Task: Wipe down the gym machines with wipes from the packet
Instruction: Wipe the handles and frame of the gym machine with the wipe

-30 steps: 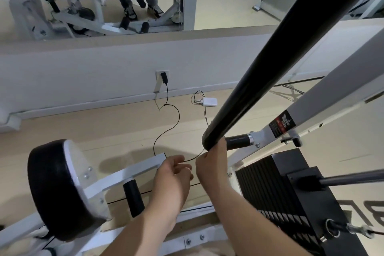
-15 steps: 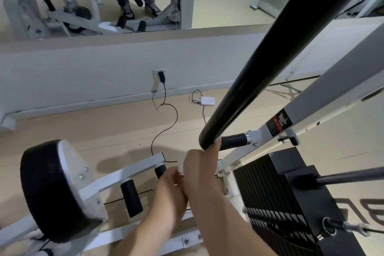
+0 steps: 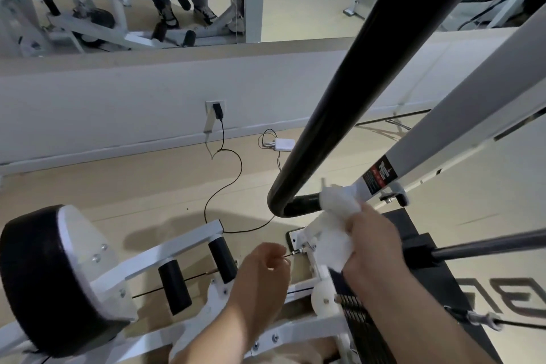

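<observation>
At the bend where the black bar (image 3: 354,83) met the white frame (image 3: 472,97), the right hand (image 3: 375,245) gripped a wipe (image 3: 334,233), its fingers (image 3: 365,217) curled round the bunched cloth and pressing it onto the joint. By that, the wiping of this machine seemed to be under way at one small spot only. Much looked left: the long run of the bar, the frame, the round pad (image 3: 32,269), the rollers (image 3: 174,287) and the weight stack (image 3: 363,316) had no wipe on them, though whether any had already been cleaned could not be told. The left hand (image 3: 260,275) hung lower, apart from the wipe, its fingers (image 3: 274,257) loosely curled. A thin pin (image 3: 295,253) ended right at the fingertips, and it could not be told whether they pinched it or held nothing. The wipe was white and crumpled into thick, soft folds, with a loose flap hanging below the hand. No packet was in view.
</observation>
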### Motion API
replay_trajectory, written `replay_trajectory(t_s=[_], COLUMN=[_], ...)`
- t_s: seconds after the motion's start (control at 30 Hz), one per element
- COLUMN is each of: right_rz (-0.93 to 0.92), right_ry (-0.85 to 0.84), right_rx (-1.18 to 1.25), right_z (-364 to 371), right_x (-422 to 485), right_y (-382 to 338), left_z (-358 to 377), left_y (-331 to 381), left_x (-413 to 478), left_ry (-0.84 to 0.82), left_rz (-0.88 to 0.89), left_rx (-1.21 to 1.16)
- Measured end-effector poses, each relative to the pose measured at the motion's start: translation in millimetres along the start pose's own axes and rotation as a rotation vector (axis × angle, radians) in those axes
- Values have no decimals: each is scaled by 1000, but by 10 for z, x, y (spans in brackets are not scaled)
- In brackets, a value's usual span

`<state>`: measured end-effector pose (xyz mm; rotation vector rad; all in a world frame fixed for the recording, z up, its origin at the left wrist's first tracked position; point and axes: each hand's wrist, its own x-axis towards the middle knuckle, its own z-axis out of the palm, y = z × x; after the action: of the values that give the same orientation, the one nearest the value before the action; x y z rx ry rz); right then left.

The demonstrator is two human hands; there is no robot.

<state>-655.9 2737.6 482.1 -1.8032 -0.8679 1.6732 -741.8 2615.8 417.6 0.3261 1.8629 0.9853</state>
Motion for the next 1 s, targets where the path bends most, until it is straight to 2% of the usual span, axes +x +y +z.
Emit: replay_trajectory(t_s=[0.07,0.13,0.17,0.2,0.3,0.37,0.43,0.57,0.6,0.67,0.73,0.83,0.9,1.0], right_rz=[-125,-430,-582,-673,-788,-868,-831,-808,-831,-924,-948,-964,-945,-856], right_ry=[163,210,153,22,-233,-269,-332,-356,-380,-381,-237,-88,-145,-300], right_rx=[32,-225,-422,-630,-1241,-1417,-1393,-1052,-1058,-1269,-1509,-1596,-1424,-989], right_z=[-118,-102,-39,53,223,291,434,653,592,348,54,-14,296,528], right_x=[281,517,615,680,969,1101,986,684,720,938,1225,1210,947,610], right_y=[-178,-240,-194,-95,301,401,427,632,632,478,266,221,490,791], left_z=[39,71,87,97,110,61,-20,-159,-191,-256,-329,-317,-236,-125], left_y=[-37,-91,-107,-111,-140,-192,-262,-364,-386,-425,-455,-415,-334,-232], left_x=[-38,-27,-22,-21,-24,-42,-58,-76,-82,-97,-130,-94,-52,9], left_ry=[-16,-23,-29,-34,-43,-40,-25,-7,-6,0,28,43,12,-1], left_rz=[45,74,80,81,73,57,29,0,-9,-23,-29,-22,0,116], left_rx=[71,117,148,167,156,156,147,150,152,131,130,128,138,177])
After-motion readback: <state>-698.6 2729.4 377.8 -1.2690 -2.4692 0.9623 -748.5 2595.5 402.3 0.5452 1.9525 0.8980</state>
